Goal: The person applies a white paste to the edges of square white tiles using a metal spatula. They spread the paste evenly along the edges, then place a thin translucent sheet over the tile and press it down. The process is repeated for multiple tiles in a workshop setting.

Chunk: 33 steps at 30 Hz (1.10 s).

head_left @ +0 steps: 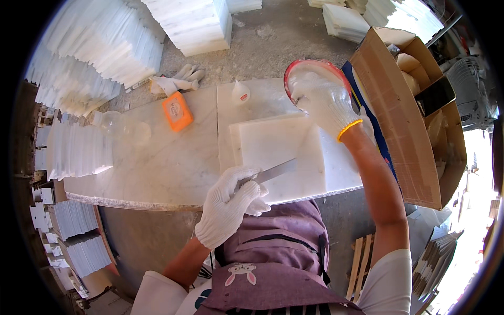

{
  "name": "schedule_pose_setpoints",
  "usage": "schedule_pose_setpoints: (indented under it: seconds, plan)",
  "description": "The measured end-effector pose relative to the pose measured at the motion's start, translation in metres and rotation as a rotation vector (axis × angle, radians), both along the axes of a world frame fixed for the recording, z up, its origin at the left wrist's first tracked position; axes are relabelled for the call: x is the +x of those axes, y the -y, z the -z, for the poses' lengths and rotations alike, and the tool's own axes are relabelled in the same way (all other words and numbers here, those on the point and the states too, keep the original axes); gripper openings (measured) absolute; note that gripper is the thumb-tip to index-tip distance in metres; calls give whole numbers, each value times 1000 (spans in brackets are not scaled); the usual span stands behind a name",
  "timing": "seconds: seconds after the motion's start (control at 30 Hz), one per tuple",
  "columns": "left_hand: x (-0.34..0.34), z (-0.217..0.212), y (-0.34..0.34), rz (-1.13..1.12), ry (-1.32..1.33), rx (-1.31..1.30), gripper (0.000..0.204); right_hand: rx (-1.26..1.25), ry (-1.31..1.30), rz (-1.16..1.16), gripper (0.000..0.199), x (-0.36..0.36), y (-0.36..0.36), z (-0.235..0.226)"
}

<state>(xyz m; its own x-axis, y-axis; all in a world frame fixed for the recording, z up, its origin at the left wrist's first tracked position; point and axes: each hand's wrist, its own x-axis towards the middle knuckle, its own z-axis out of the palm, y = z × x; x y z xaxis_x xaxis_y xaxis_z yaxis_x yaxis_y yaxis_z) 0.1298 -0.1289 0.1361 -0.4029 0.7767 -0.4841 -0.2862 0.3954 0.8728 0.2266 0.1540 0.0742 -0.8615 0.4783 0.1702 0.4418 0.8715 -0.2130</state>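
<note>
My left hand (226,205), in a white knitted glove, is closed around a flat metal scraper blade (278,170). The blade points right, above a white marble tile (281,144) near the bench's front edge. My right hand (328,107), gloved with a yellow cuff, reaches over a round red-rimmed container (315,64) at the far right of the bench. Whitish material seems to fill the container. The right fingers are hidden or blend into the white, so their grip is unclear. A small white squeeze bottle (241,93) stands left of the container.
An orange bottle (177,112), a clear plastic bottle (121,126) and spare gloves (178,81) lie on the marble bench (173,178) to the left. Stacked tiles (79,149) stand at the left end. A partitioned cardboard box (399,121) borders the right side.
</note>
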Motion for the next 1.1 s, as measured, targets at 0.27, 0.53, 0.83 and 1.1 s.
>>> schedule_pose_setpoints:
  seconds: [0.27,0.53,0.83,1.1]
  plan:
    - [3,22,-11,11,-288,130,26,-450,-655,310,15,48,51,-71]
    - [13,23,-17,30,-407,137,26,-721,-913,617,30,81,175,-19]
    - [20,11,0,189,-468,84,43,-724,-603,512,20,106,192,-35]
    - [37,18,10,80,-353,103,51,-1058,-887,695,29,84,216,-46]
